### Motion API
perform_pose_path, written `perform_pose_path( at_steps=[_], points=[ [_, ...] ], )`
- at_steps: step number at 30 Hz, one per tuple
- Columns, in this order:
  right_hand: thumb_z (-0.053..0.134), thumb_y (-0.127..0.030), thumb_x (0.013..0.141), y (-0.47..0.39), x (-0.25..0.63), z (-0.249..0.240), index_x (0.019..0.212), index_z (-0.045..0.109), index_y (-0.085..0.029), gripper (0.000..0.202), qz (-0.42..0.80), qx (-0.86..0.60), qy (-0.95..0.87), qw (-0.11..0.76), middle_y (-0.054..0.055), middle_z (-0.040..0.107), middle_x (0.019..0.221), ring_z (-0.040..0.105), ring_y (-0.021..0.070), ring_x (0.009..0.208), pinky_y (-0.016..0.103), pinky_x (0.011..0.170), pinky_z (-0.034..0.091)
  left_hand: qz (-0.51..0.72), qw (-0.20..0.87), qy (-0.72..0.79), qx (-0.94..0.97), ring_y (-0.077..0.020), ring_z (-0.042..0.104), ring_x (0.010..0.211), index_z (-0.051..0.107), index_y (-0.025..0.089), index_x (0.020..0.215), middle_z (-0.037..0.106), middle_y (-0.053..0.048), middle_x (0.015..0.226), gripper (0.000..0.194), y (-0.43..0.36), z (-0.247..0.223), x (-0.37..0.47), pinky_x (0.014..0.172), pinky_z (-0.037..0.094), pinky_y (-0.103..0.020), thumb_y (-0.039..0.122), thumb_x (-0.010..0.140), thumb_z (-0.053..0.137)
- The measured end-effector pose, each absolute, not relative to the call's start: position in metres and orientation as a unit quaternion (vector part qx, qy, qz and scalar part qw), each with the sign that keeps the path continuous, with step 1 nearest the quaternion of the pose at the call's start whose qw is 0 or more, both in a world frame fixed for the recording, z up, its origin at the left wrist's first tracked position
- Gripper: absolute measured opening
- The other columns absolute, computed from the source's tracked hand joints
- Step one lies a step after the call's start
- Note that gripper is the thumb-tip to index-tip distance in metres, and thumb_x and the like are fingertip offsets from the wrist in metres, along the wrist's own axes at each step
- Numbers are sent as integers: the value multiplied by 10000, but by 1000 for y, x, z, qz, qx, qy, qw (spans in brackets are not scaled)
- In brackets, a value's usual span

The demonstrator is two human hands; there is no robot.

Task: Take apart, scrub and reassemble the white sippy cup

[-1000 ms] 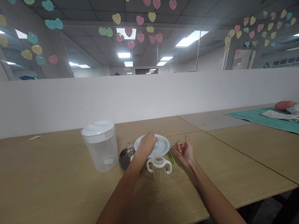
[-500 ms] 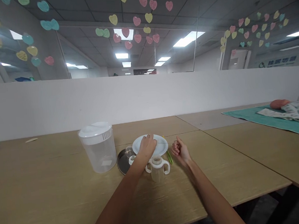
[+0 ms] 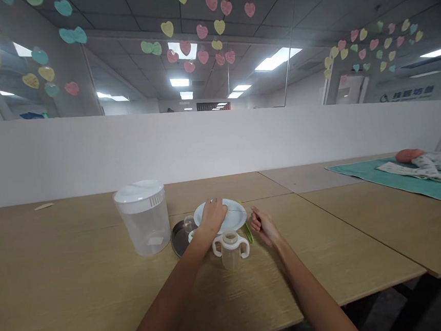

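My left hand [image 3: 214, 215] reaches over the white plate [image 3: 237, 218], fingers curled down and knuckles toward the camera; whatever lies under the fingertips is hidden. To the right of the plate, my right hand [image 3: 263, 224] is held loosely closed above the table, with no object showing in it. A clear baby bottle [image 3: 231, 254] with two white handles and an open top stands upright in front of the plate. Partly behind my left forearm are a clear dome-shaped cap [image 3: 189, 224] and a white ring [image 3: 191, 235], by a dark round tray [image 3: 178, 239].
A tall translucent bucket [image 3: 144, 226] with a white lid stands left of the tray. A slim green tool [image 3: 248, 232] lies at the plate's right edge. Farther right, a teal mat [image 3: 419, 186] carries patterned cloth [image 3: 429, 172]. The white wall [image 3: 211, 145] borders the table's back.
My left hand has shifted slightly left over the plate. The right hand stays about where it was, still curled. The whole view has moved a little.
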State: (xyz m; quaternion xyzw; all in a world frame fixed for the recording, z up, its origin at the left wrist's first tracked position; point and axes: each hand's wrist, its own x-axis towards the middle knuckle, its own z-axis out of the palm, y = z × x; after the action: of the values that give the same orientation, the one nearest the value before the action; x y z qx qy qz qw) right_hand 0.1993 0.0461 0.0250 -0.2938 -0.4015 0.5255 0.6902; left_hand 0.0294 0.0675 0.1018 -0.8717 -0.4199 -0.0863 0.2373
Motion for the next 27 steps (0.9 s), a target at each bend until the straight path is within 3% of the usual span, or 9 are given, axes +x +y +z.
perform_pose_path(
  at_steps=[16,22,27],
  points=[
    [730,-520,626,51,186,19,459,516,-156,454,471,-360,-441,674,-73,349,301,267,20,277,161,290,182,-104,207,-387,-893,-221,560,878,651,133,911,608,-113,933,200,50,120,34,766,392,-330,110,878,456],
    [731,-533,625,51,188,19,494,513,-158,453,492,-318,-425,690,-83,339,327,273,17,289,164,299,185,-119,212,-340,-909,-194,572,874,648,164,956,615,-80,909,230,41,127,43,779,356,-318,100,886,438],
    [726,-462,673,53,202,20,490,468,-174,429,500,-294,-394,713,-93,308,337,254,18,305,174,307,199,-158,192,-378,-892,-184,571,889,670,222,986,620,-66,901,244,51,135,24,786,329,-309,246,924,435]
  ],
)
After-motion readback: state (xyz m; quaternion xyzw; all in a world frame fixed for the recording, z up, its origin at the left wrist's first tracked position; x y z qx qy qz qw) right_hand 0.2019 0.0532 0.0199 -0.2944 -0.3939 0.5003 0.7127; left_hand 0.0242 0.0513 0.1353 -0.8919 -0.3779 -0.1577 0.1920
